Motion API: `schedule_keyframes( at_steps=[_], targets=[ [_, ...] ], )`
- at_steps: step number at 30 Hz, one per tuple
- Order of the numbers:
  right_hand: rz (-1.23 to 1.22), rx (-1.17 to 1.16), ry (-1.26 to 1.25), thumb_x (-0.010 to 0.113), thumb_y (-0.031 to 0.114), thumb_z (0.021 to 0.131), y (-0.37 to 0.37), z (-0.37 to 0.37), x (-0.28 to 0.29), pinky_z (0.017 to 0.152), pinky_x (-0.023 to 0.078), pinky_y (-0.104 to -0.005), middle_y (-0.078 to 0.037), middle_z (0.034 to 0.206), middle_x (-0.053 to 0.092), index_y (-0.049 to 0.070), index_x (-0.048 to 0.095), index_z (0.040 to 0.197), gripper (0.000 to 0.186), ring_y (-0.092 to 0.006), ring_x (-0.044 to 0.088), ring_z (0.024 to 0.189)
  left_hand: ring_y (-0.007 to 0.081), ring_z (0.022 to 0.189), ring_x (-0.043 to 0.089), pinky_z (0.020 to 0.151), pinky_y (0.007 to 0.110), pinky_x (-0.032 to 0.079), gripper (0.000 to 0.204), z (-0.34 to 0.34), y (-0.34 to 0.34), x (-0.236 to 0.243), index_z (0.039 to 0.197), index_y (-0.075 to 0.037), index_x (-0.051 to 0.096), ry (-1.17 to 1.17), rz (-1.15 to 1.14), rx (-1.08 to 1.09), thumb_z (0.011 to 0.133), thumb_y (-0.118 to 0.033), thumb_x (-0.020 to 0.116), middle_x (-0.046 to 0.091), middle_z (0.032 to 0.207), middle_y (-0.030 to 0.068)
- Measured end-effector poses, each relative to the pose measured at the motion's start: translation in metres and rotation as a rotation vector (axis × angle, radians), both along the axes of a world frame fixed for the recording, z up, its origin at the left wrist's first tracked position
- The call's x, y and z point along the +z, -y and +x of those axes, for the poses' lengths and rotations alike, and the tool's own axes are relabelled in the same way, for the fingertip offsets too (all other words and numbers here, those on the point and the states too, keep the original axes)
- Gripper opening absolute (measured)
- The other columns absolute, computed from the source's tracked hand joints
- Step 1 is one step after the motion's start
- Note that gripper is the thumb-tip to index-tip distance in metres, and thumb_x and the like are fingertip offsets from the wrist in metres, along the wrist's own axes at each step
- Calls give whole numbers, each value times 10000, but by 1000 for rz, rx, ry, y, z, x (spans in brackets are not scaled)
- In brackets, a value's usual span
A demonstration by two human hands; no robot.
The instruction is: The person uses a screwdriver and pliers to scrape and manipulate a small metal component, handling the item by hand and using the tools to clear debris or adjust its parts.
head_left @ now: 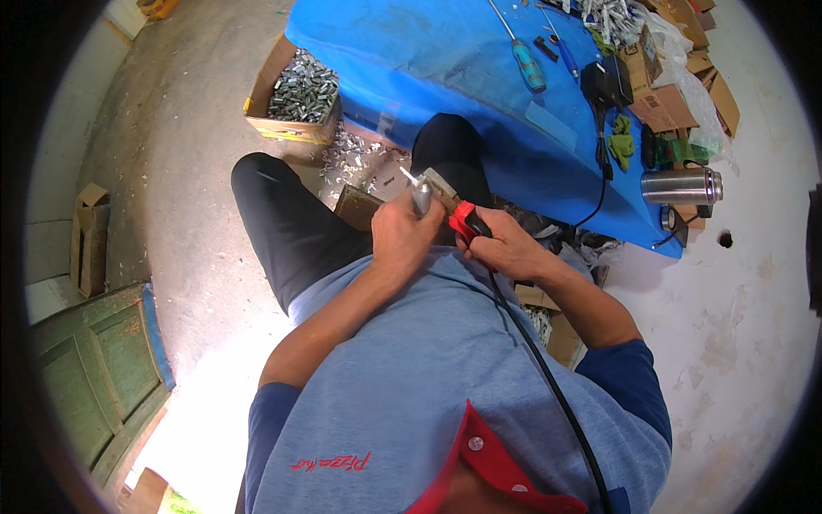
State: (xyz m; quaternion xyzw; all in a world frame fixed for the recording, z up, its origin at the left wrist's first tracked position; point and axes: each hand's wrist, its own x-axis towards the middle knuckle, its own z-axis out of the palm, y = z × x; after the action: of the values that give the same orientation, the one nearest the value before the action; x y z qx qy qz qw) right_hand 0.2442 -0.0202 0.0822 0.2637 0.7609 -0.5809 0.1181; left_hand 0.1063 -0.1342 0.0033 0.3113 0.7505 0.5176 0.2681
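In front of my lap, my left hand [401, 230] is closed around a small silvery metal piece [421, 200] with a thin white tip pointing up and left. My right hand [505, 246] grips a red-and-black-handled tool [463, 221]; its exact kind is hard to make out. A greyish, flat-looking end [439, 185] lies right beside the silvery piece, and I cannot tell whether it belongs to the tool. The two hands are close together. From beneath my right hand a black cable [541, 370] runs down over my shirt; where it attaches is hidden.
A blue-covered table [385, 51] stands ahead, bearing a teal-handled screwdriver [528, 68], a black power adapter [606, 83] and a steel flask [681, 186]. A cardboard box [264, 81] full of small metal parts sits on the floor. White scraps [364, 154] litter the ground between my knees.
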Motion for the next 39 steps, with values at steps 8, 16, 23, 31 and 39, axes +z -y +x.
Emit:
schedule_keyframes(
  at_steps=[8, 16, 23, 31, 39],
  targets=[
    [612, 24, 44, 532, 143, 806, 9, 11, 4, 902, 454, -454, -230, 1118, 568, -24, 416, 1328, 560, -418, 557, 1028, 407, 613, 622, 600, 478, 487, 306, -2, -2, 12, 792, -1, 658, -80, -49, 8, 841, -302, 679, 620, 640, 222],
    [729, 63, 109, 555, 145, 807, 15, 10, 4, 900, 461, -467, -238, 1150, 541, -65, 373, 1366, 624, -417, 539, 1078, 321, 570, 629, 569, 414, 480, 290, -1, -1, 2, 867, 14, 670, -87, 12, -19, 819, -270, 695, 622, 642, 200],
    [804, 105, 154, 555, 152, 813, 15, 6, 8, 897, 467, -463, -240, 1170, 540, -95, 366, 1373, 641, -399, 541, 1088, 411, 706, 647, 663, 483, 504, 279, -2, -2, 8, 846, -12, 665, -64, -36, -22, 814, -288, 690, 653, 733, 235],
    [810, 63, 126, 548, 158, 825, 19, 6, 4, 922, 458, -460, -244, 1173, 539, -98, 364, 1371, 631, -398, 541, 1089, 388, 676, 645, 640, 465, 500, 259, -1, -2, 7, 852, -11, 660, -125, -1, -21, 805, -264, 692, 652, 716, 216],
    [835, 90, 135, 560, 172, 826, 19, 6, 4, 897, 467, -473, -243, 1152, 544, -94, 362, 1369, 636, -397, 550, 1068, 397, 690, 642, 646, 483, 499, 235, 0, -1, 6, 844, -34, 658, -141, 17, -36, 807, -264, 691, 654, 715, 207]
  ],
)
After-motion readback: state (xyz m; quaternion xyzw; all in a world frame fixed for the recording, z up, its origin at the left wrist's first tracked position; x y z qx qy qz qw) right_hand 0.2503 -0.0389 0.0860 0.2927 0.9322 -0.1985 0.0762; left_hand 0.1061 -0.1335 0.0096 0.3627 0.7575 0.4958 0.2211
